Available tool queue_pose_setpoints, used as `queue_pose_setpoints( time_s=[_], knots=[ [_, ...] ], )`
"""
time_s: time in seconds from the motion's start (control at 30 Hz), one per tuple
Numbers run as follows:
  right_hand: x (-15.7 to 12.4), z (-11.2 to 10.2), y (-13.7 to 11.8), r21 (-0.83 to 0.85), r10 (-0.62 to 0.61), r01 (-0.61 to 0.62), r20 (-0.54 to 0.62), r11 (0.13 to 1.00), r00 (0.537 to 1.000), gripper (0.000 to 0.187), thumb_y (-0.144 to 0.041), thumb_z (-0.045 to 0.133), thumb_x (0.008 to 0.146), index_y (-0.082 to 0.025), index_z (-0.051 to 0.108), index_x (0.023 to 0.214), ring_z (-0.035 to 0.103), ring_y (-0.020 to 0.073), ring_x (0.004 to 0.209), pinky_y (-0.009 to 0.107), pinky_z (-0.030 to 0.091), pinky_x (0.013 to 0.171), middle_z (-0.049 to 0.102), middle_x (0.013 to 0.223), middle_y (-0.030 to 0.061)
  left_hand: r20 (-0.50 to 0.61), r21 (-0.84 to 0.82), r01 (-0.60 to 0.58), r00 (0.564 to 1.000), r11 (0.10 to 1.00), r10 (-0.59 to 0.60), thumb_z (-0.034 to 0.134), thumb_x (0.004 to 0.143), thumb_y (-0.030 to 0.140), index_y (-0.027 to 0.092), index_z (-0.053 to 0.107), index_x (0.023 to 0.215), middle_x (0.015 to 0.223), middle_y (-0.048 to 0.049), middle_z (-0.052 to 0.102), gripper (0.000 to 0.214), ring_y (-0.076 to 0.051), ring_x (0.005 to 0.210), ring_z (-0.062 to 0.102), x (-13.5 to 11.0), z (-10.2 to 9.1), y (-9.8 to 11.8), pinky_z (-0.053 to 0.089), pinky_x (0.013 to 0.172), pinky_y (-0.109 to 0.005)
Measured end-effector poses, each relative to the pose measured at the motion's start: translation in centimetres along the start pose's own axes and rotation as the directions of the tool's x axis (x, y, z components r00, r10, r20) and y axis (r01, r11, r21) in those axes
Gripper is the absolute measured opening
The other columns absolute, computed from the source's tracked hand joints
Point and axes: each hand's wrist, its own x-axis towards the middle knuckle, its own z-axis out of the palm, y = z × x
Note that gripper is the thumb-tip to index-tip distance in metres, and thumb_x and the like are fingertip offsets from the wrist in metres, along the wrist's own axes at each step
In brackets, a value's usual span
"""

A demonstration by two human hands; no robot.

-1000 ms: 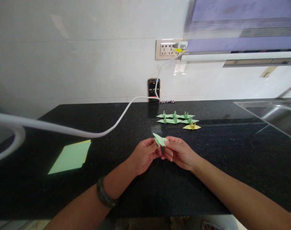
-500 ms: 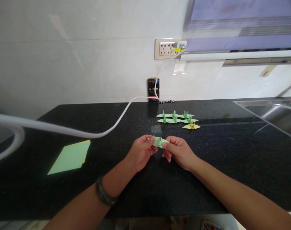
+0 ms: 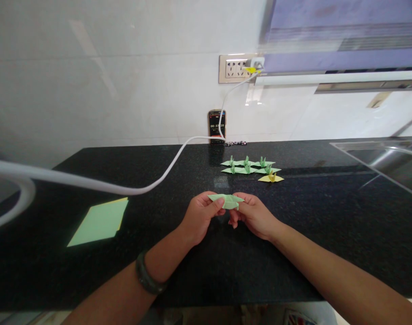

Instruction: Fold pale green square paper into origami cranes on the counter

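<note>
Between my two hands is a folded piece of light green origami paper (image 3: 230,201), long and pointed at both ends, held just above the dark countertop. My left hand (image 3: 201,215) pinches its left part, thumb on the near face. My right hand (image 3: 255,214) grips the right part; its thumb lies partly behind the paper, and some fingers are hidden. Beyond them several green paper cranes (image 3: 247,169) stand in two rows, with one yellow paper crane (image 3: 271,178) at their near right.
A stack of green and yellow paper sheets (image 3: 99,222) lies on the black countertop (image 3: 158,167) at left. A white cable (image 3: 141,191) crosses the left side toward a phone (image 3: 217,126) leaning on the wall. A sink (image 3: 395,160) is at right.
The green paper has been turned in my fingers; its two pointed ends now show above the hands. My right thumb has moved from its front to behind it. The cranes are unmoved.
</note>
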Motion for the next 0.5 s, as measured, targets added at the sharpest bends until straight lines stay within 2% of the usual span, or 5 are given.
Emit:
queue_pose_setpoints(
  time_s=[0.13, 0.37, 0.43, 0.5],
  knots=[
    [0.05, 0.03, -0.03, 0.119, 0.046, -0.05, 0.04, 0.992, 0.998, 0.006, -0.019, 0.055, 0.071, -0.014, 0.051, 0.069, 0.051, 0.0088, 0.043, 0.023, 0.043, 0.049, 0.054, 0.049, -0.0031, 0.04, -0.086, 0.0, 0.999, 0.996, 0.004, 0.06, 0.069, 0.024, 0.012, 0.056, 0.072, 0.069, -0.0025, 0.061, 0.013, -0.011, 0.063, 0.054, -0.08, 0.23, 0.18, 0.042, 0.064, -0.027],
    [0.04, 0.13, -0.11, 0.168, 0.073, -0.082, 0.055, 0.982, 0.996, 0.007, -0.02, 0.057, 0.07, -0.015, 0.052, 0.071, 0.051, 0.0084, 0.044, 0.024, 0.045, 0.051, 0.054, 0.049, -0.0031, 0.072, -0.148, 0.007, 0.997, 0.989, 0.004, 0.061, 0.068, 0.023, 0.012, 0.056, 0.07, 0.071, -0.0038, 0.063, 0.012, -0.013, 0.068, 0.057, -0.07, 0.32, 0.22, 0.043, 0.068, -0.03],
    [0.11, 0.09, -0.08, 0.142, 0.065, -0.067, 0.018, 0.988, 0.998, 0.01, -0.023, 0.057, 0.071, -0.015, 0.052, 0.069, 0.051, 0.0083, 0.043, 0.023, 0.044, 0.049, 0.054, 0.049, -0.0033, 0.042, -0.135, -0.002, 0.999, 0.991, 0.008, 0.062, 0.068, 0.023, 0.012, 0.057, 0.071, 0.072, -0.0032, 0.063, 0.012, -0.012, 0.068, 0.056, -0.01, 0.26, 0.16, 0.042, 0.068, -0.029],
    [0.19, 0.02, 0.0, 0.079, 0.031, -0.025, -0.068, 0.997, 0.997, 0.016, -0.028, 0.057, 0.072, -0.015, 0.051, 0.064, 0.049, 0.0079, 0.04, 0.022, 0.042, 0.047, 0.052, 0.046, -0.0039, -0.019, -0.083, -0.028, 0.999, 0.996, 0.027, 0.062, 0.067, 0.023, 0.013, 0.058, 0.073, 0.071, -0.0023, 0.062, 0.012, -0.011, 0.066, 0.055, 0.06, 0.19, 0.09, 0.042, 0.067, -0.027]
  ],
)
